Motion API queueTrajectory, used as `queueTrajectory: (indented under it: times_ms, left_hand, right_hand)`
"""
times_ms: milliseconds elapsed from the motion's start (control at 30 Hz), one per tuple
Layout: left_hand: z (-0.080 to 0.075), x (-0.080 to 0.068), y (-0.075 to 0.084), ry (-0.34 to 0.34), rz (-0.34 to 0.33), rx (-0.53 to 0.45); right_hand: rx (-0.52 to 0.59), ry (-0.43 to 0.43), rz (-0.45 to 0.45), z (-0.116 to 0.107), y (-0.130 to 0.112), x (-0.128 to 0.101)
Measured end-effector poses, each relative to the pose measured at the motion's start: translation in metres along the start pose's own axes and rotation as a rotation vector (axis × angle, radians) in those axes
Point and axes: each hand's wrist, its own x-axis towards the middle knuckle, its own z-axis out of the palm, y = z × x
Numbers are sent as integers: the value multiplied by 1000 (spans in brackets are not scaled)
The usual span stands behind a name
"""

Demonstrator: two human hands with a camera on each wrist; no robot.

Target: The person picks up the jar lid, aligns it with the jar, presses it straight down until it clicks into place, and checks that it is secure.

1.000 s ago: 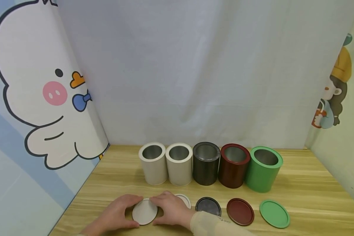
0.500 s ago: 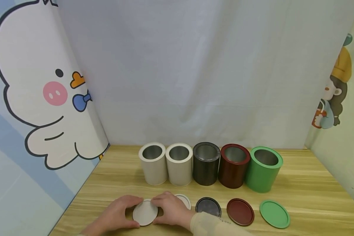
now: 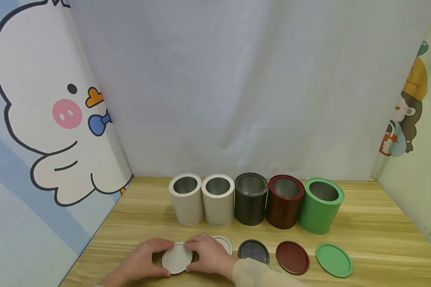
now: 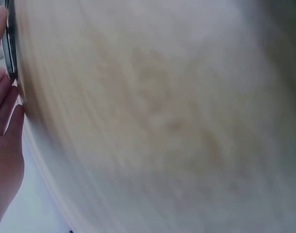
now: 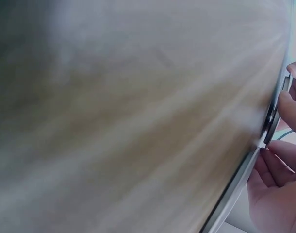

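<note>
A round white lid point(image 3: 177, 259) is between both hands at the front left of the table. My left hand point(image 3: 141, 258) grips its left edge, thumb at the near side and fingers at the far side. On the opposite edge, my right hand point(image 3: 209, 255) holds it the same way. In the left wrist view the lid's rim point(image 4: 10, 46) appears edge-on by the left fingers point(image 4: 12, 114). The right wrist view shows the right hand point(image 5: 279, 199) at the rim too. A second white lid point(image 3: 225, 244) lies partly hidden behind the right hand.
Along the back stand two white cans point(image 3: 189, 208) point(image 3: 220, 209), a black can point(image 3: 250, 209), a dark red can point(image 3: 283, 213) and a green can point(image 3: 317, 215), all open-topped. A black lid point(image 3: 253, 251), a dark red lid point(image 3: 292, 258) and a green lid point(image 3: 334, 260) lie before them.
</note>
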Motion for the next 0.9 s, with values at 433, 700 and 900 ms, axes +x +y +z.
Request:
queueTrajectory:
  times_ms: [433,700,900]
  left_hand:
    - [0,3,1,-16,0,-10]
    - [0,6,5,8,1,-28]
    - [-3,7,11,23,-17,-63]
  right_hand:
    - [20,9,-24,-5,3,-2]
    - [89,18,-33,-11,5,-5]
    - [121,25,-26,-15,5,-8]
